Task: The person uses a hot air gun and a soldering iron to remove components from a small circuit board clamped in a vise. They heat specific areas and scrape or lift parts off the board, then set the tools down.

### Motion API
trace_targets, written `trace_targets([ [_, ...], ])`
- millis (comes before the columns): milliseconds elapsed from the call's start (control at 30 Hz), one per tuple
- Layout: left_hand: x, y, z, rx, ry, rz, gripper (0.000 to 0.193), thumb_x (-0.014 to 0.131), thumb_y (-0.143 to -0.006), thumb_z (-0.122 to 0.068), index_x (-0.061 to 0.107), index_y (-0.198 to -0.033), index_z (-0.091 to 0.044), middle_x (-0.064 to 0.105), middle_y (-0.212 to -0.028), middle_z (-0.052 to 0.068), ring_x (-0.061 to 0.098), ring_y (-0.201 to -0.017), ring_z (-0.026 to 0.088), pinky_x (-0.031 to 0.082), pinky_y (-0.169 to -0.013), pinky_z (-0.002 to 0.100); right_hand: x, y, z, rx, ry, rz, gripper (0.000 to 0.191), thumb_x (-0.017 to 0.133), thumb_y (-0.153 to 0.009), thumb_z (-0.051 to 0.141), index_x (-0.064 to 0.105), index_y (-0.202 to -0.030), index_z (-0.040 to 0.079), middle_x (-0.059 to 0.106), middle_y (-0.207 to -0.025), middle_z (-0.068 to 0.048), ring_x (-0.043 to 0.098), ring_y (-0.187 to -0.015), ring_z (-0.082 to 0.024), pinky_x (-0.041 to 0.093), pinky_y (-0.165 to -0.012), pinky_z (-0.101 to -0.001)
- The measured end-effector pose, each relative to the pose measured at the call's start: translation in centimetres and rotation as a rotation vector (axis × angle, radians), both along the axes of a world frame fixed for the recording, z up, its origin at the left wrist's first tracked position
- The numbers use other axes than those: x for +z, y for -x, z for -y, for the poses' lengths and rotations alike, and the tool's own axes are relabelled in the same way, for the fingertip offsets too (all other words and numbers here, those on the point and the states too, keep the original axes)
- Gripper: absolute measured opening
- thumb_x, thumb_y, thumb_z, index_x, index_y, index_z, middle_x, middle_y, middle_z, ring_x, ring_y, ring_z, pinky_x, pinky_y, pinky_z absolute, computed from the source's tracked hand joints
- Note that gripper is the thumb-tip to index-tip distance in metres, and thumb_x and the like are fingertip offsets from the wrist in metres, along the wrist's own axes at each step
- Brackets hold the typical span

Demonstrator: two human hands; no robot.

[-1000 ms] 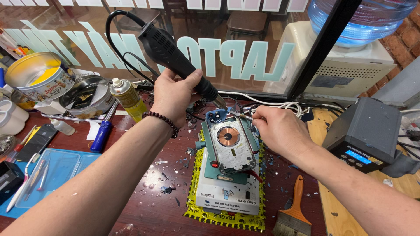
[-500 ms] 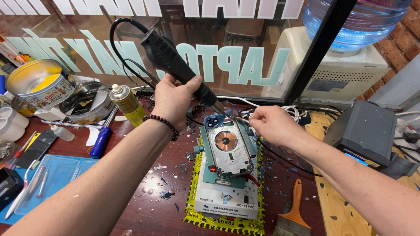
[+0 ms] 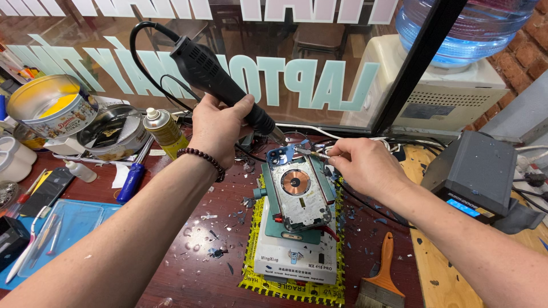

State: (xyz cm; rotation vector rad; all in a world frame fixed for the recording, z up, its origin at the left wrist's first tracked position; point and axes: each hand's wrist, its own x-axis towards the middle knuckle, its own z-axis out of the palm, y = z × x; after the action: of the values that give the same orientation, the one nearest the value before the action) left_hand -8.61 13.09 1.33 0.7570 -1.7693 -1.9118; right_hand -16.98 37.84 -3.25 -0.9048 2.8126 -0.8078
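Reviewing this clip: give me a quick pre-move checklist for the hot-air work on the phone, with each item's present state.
1. Left hand grips the hot-air gun firmly: ok.
2. Nozzle aimed at the top edge of the opened phone: ok.
3. Right hand holds the tweezers at the phone's top edge: ok.
4. Phone seated in the green holder: ok.
5. Bench free of debris: not ok, glass shards lie beside the holder.
6. Gun blowing hot air: cannot tell.

Bright even daylight, sharp focus, window reflections, wide-angle bending at edges
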Motion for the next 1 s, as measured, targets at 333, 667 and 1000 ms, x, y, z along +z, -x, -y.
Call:
trace_targets([
  [333,-0.7,-0.3,0.4,0.008,0.004,-0.03,0.03,0.073,-0.091,-0.015,0.06,-0.114,-0.002,0.067,-0.105,0.007,0.073,-0.095,0.018,0.067,-0.077,0.032,0.4,0.1,0.7,0.033,-0.056,-0.094,0.022,0.07,-0.088,0.03,0.079,-0.103,0.016,0.078,-0.086,-0.012,0.075,-0.081,-0.031,0.057,-0.076,-0.0428],
  [667,-1.8,0.2,0.6,-0.015,-0.062,-0.106,0.029,0.073,-0.09,-0.013,0.06,-0.112,-0.002,0.067,-0.103,0.007,0.073,-0.091,0.019,0.068,-0.075,0.033,-0.5,4.9,0.8,0.224,-0.059,0.024,0.022,0.072,-0.088,0.026,0.078,-0.103,0.011,0.08,-0.087,-0.008,0.077,-0.08,-0.023,0.058,-0.076,-0.037],
  [1000,-1.4,0.4,0.3,-0.013,-0.029,-0.065,0.029,0.072,-0.09,-0.013,0.059,-0.113,-0.001,0.067,-0.105,0.008,0.074,-0.092,0.018,0.069,-0.077,0.031,0.1,8.1,1.9,0.412,-0.145,-0.032,0.02,0.071,-0.088,0.022,0.08,-0.103,0.013,0.079,-0.091,-0.006,0.075,-0.084,-0.019,0.057,-0.078,-0.0349],
])
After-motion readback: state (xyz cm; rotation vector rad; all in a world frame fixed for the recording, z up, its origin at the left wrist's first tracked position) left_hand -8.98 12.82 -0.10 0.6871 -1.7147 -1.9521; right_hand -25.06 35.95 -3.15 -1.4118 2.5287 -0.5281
